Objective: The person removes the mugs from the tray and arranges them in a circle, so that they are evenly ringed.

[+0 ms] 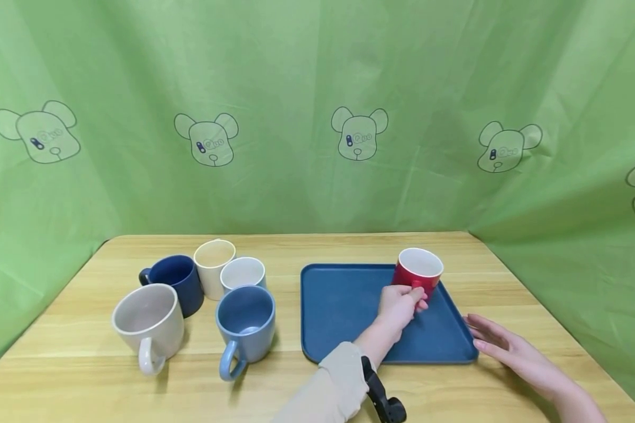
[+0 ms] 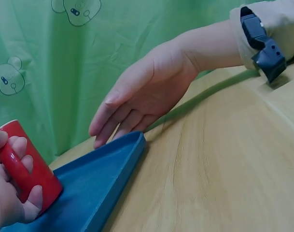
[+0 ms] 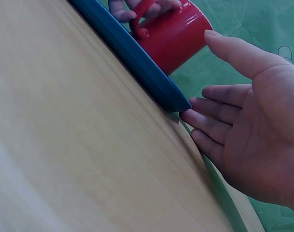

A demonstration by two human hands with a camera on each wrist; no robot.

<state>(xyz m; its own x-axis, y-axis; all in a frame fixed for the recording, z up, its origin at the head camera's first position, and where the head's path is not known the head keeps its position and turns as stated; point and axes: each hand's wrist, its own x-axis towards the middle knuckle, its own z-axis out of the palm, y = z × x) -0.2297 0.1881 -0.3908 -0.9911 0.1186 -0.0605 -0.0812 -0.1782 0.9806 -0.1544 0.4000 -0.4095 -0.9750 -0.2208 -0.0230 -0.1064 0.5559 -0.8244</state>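
Observation:
My left hand (image 1: 399, 308) grips a red mug (image 1: 422, 276) with a white inside by its handle (image 2: 14, 166). The mug is upright at the back right part of a dark blue rectangular tray (image 1: 344, 317); its base appears to rest on the tray, though the rim hides part of it in the right wrist view. Beside the tray's front right corner is my right hand (image 1: 513, 352), fingers extended and palm facing the tray. In the right wrist view its fingertips (image 3: 188, 116) are at the tray's corner; whether they touch it I cannot tell.
Several mugs cluster on the left of the wooden table (image 1: 201, 393): a grey-white mug (image 1: 150, 323), a navy mug (image 1: 187, 288), a cream mug (image 1: 209, 273), a white mug (image 1: 246, 273) and a light blue mug (image 1: 251, 329). A green curtain (image 1: 286, 194) hangs around the table.

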